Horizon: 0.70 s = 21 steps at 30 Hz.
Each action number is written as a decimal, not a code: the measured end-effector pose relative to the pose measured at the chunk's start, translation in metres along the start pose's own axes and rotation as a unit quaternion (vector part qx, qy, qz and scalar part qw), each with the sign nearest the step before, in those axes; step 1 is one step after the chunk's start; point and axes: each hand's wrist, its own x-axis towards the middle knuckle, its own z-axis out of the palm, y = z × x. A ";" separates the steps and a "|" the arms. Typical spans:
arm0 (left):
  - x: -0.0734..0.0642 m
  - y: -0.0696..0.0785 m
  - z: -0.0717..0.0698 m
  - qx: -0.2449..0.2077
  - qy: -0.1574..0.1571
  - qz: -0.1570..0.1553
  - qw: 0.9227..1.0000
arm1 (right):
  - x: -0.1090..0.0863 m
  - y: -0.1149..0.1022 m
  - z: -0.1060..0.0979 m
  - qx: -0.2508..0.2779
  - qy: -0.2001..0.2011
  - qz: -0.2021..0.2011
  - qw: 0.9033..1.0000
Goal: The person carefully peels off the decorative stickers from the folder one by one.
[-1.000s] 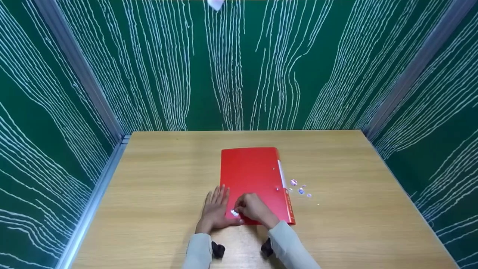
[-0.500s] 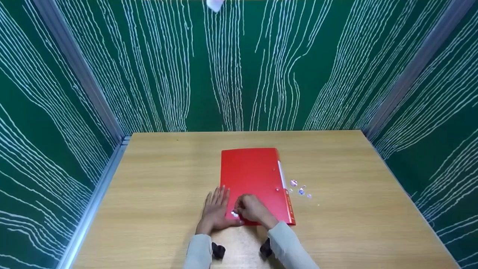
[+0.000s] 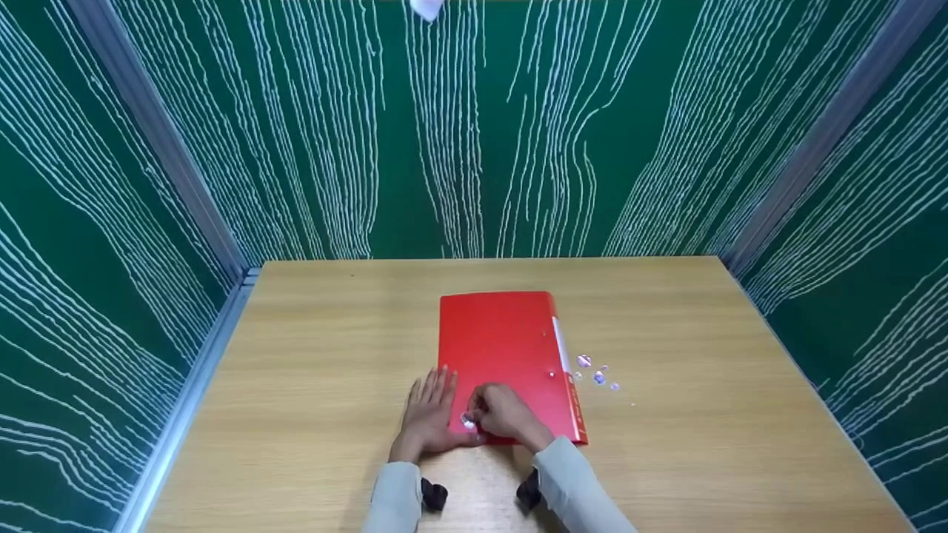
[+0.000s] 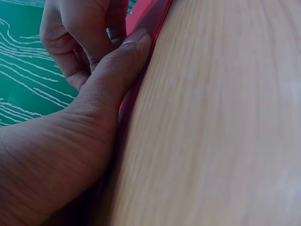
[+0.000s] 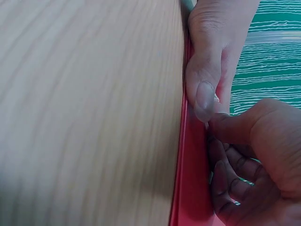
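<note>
A red folder [image 3: 496,340] lies closed on the wooden table, its spine along the right side. My left hand [image 3: 426,423] rests flat over the folder's lower left corner, fingers spread and the thumb along the near edge. At that corner my right hand [image 3: 503,411] has its fingers curled, thumb and index finger pinching at a small shiny silvery piece [image 3: 467,420] on the cover. In the right wrist view the right thumb [image 5: 233,128] comes right up to the left thumb [image 5: 205,96]. The curled fingers mostly hide the piece.
Several small round shiny pieces [image 3: 599,377] lie on the table [image 3: 681,444] just right of the spine. Green walls [image 3: 415,185] with wavy white lines enclose the back and sides. Black wrist-worn devices [image 3: 434,494] sit below both sleeves.
Both hands stay at the folder's lower left corner. The shiny piece by the right fingertips looks slightly different in shape and glint; otherwise only the view shifts a little.
</note>
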 end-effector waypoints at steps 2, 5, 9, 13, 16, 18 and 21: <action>0.000 0.000 0.000 0.004 0.000 -0.001 1.000 | 0.000 0.000 0.000 0.005 -0.002 0.003 1.000; -0.001 0.001 -0.002 0.004 0.001 -0.001 1.000 | -0.001 0.000 0.000 0.003 0.000 -0.005 1.000; -0.002 0.003 -0.005 -0.010 -0.006 -0.003 1.000 | -0.002 0.001 -0.002 -0.010 0.006 -0.005 1.000; -0.002 0.006 -0.007 -0.020 -0.011 -0.003 1.000 | -0.003 0.002 -0.004 -0.014 0.005 0.011 1.000; -0.003 0.007 -0.008 -0.005 -0.018 -0.008 1.000 | -0.004 0.003 -0.007 -0.012 0.004 0.020 1.000; -0.004 0.008 -0.010 -0.004 -0.018 -0.007 1.000 | -0.005 0.005 -0.009 -0.010 0.010 0.020 1.000; -0.005 0.009 -0.013 -0.017 -0.020 -0.003 1.000 | -0.008 0.010 -0.014 -0.009 0.028 0.025 0.999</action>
